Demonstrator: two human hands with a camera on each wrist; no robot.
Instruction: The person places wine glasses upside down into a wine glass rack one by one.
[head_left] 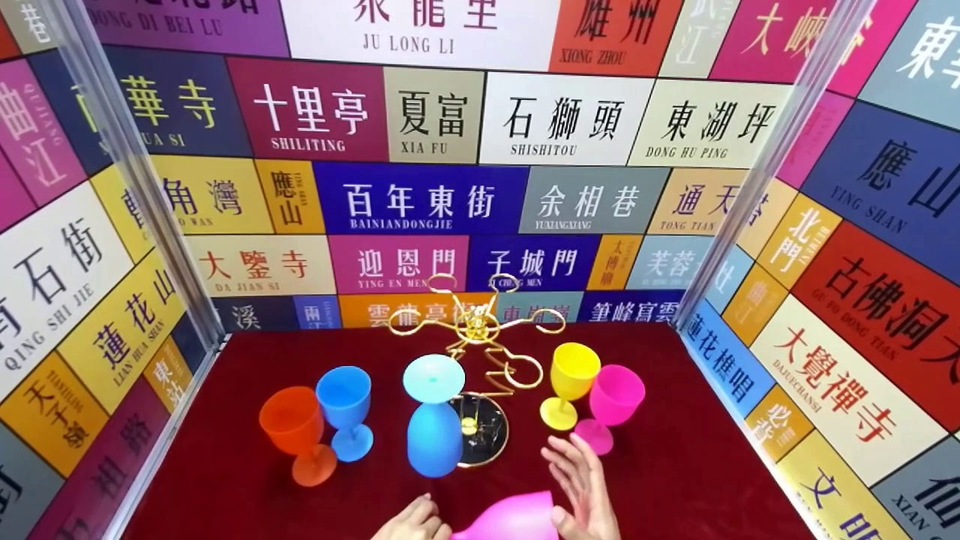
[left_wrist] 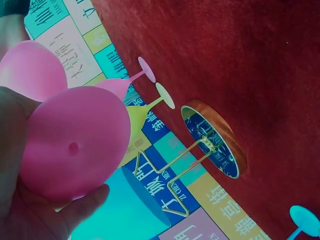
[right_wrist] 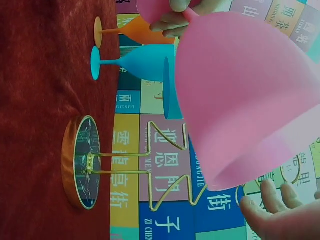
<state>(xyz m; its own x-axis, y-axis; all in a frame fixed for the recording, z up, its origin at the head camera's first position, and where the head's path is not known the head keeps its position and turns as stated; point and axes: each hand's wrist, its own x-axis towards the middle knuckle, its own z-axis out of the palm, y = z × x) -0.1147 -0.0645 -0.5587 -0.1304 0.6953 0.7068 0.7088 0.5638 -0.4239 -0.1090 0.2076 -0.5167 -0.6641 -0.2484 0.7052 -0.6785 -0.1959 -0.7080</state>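
Note:
A pink goblet (head_left: 510,519) lies tilted on its side at the bottom centre, low over the red cloth. My left hand (head_left: 411,519) holds it at the stem end; in the left wrist view its round foot (left_wrist: 75,145) rests against my fingers (left_wrist: 80,202). My right hand (head_left: 579,484) is open with straight fingers just right of the bowl (right_wrist: 240,100); its fingertips (right_wrist: 272,202) show apart from the rim. Behind stands a gold wire rack (head_left: 476,324) on a round dark base (head_left: 484,429). A light-blue goblet (head_left: 433,420) stands upside down beside the base.
An orange goblet (head_left: 296,433) and a blue goblet (head_left: 345,409) stand at the left. A yellow goblet (head_left: 571,379) and a second pink goblet (head_left: 613,405) stand at the right. Patterned walls (head_left: 90,300) close in three sides of the red cloth (head_left: 675,465).

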